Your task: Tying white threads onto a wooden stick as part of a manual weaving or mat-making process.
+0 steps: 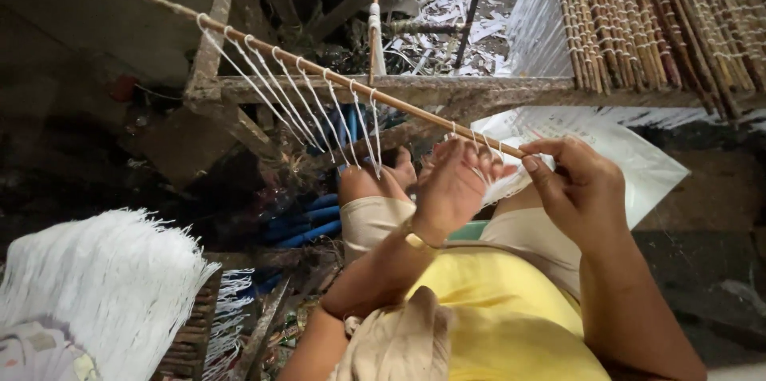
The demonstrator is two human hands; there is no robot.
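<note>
Left hand (453, 185) sits under the thin wooden stick (335, 78), palm turned up toward me, fingers loosely curled and raised among the white cords at the near end of the stick. I cannot tell whether those fingers actually grip a cord or only support the bundle.

My right hand (576, 185) is beside it, thumb and forefinger pressed together on the near end of the stick, where a tuft of white threads (503, 185) gathers. Whether the pinch holds the stick itself or only the threads is not clear.

Position of the work: the stick runs diagonally from the upper left down to my hands, above my knees and in front of the wooden frame (447, 92).

Progress, as I judge it: eight white cord loops (319, 106) already hang from the far and middle part of the stick, evenly spaced. A bare length follows, then a few short loops close to my hands. That bare length and the near end appear unfinished.

Nearby: a finished slat mat (662, 18) on the frame at upper right, and a mass of white fringe (104, 285) at lower left.
</note>
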